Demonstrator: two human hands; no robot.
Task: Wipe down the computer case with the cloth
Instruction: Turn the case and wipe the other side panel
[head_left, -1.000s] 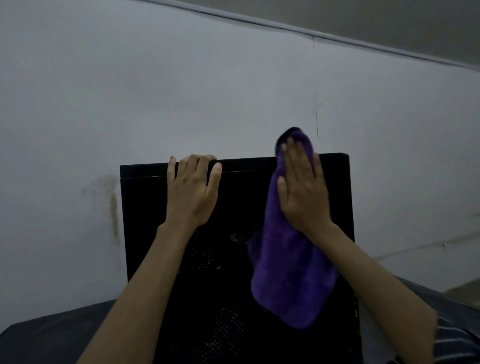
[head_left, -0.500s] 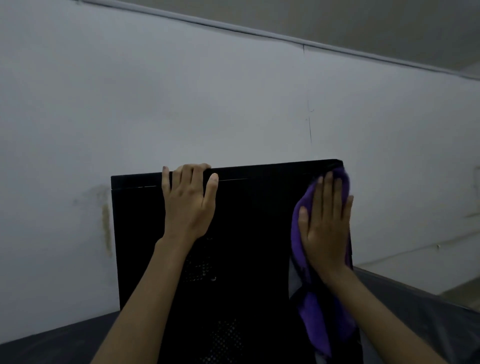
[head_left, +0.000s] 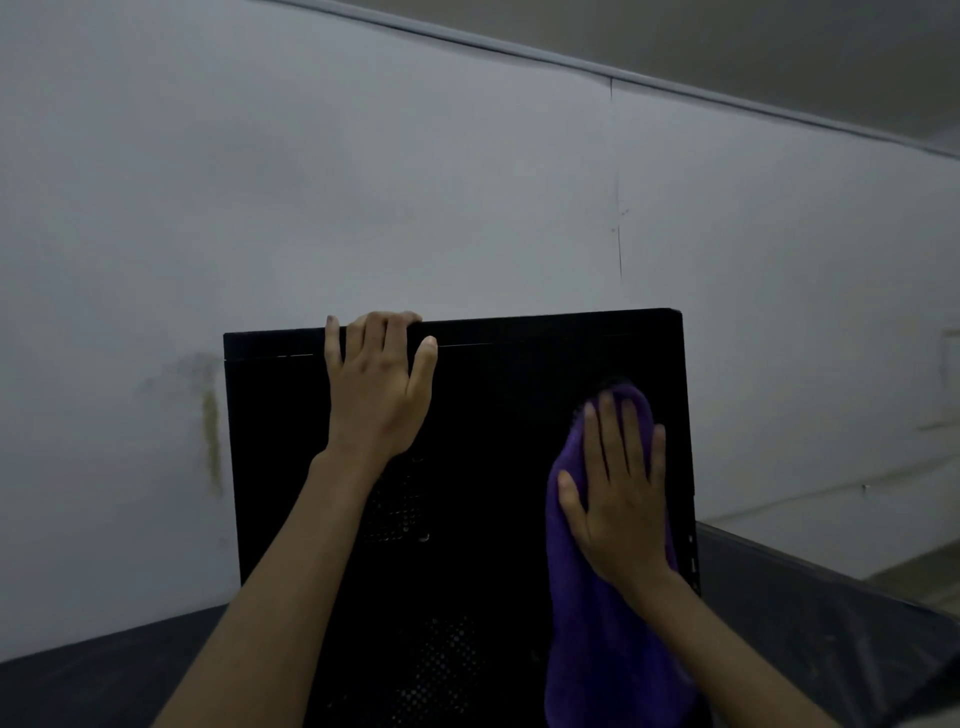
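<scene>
My right hand (head_left: 621, 499) lies flat, pressing the cloth (head_left: 597, 623) on the computer case (head_left: 493, 467); unwiped panel lies left, toward my left hand (head_left: 376, 387) gripping the top edge.

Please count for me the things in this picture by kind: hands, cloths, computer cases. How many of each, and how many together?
Bare hands: 2, left hand and right hand
Purple soft fabric cloth: 1
Black boxy metal computer case: 1
Total: 4

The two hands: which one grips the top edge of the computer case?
The left hand; its fingers curl over the edge. The right hand presses the purple cloth flat.
</scene>
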